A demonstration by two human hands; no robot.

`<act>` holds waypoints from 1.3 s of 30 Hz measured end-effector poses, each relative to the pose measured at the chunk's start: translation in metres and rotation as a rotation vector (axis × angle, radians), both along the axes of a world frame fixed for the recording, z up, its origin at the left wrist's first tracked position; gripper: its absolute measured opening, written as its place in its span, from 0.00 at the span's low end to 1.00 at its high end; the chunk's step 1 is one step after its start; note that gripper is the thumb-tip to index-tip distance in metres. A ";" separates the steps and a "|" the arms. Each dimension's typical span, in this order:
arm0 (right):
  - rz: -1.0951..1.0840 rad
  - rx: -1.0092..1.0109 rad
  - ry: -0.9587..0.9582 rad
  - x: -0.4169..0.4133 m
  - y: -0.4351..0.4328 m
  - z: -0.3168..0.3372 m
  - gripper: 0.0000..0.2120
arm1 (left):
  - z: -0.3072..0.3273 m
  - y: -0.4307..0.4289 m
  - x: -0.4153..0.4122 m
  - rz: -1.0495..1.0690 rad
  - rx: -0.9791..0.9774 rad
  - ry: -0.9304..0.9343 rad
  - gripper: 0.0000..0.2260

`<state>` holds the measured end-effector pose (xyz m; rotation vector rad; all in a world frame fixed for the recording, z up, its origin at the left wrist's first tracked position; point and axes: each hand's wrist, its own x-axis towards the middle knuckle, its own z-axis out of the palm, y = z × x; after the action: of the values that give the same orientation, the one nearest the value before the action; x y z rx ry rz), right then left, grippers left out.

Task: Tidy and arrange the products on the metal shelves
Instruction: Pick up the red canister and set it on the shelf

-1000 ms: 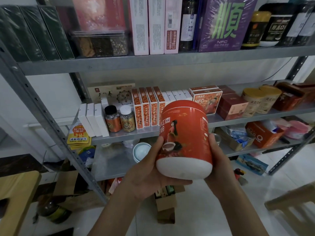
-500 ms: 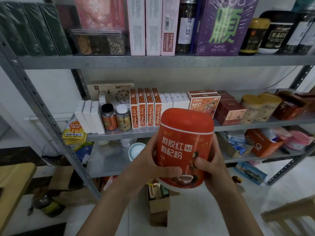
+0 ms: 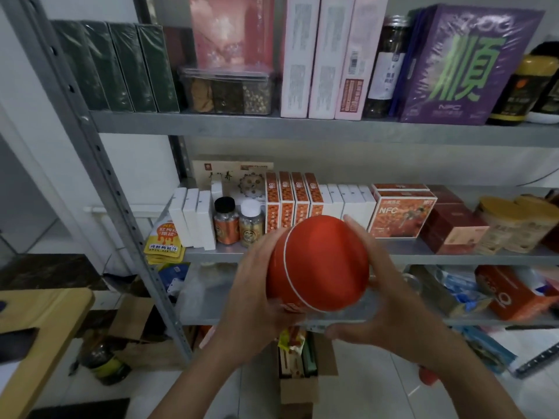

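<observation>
Head view shows the red canister [image 3: 320, 264] held in the air before the middle shelf [image 3: 453, 255], tipped with its lid towards the camera, apparently for checking before placement. The left hand [image 3: 257, 291] wraps its fingers round the left side, and the right hand [image 3: 384, 300] cups the right side. Orange boxes [image 3: 290, 204], small bottles [image 3: 225, 222] and an NFC box [image 3: 402, 216] crowd the shelf directly behind, leaving no evident gap.

Wooden table [image 3: 39, 322], cardboard box [image 3: 298, 391] on tiled floor [image 3: 378, 388]

White wall [image 3: 142, 164], pale tiled floor [image 3: 363, 382], wooden tabletop [image 3: 39, 322] at left, cardboard box [image 3: 298, 391] on floor
</observation>
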<state>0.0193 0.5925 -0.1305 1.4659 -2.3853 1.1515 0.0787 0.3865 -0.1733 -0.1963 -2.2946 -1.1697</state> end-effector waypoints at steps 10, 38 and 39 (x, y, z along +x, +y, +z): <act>-0.243 0.002 0.154 -0.063 -0.124 -0.002 0.54 | -0.022 -0.088 -0.065 0.126 -0.225 0.233 0.45; -0.502 -0.049 0.216 -0.190 -0.268 -0.040 0.54 | -0.045 -0.271 -0.194 0.160 -0.885 -0.500 0.32; -0.513 -0.026 0.209 -0.197 -0.272 -0.039 0.54 | -0.045 -0.272 -0.193 0.166 -0.896 -0.489 0.34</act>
<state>-0.1779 0.3209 -0.1699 0.8334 -2.3782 0.8517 -0.1144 0.1148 -0.2182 -0.0368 -3.0542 -0.0243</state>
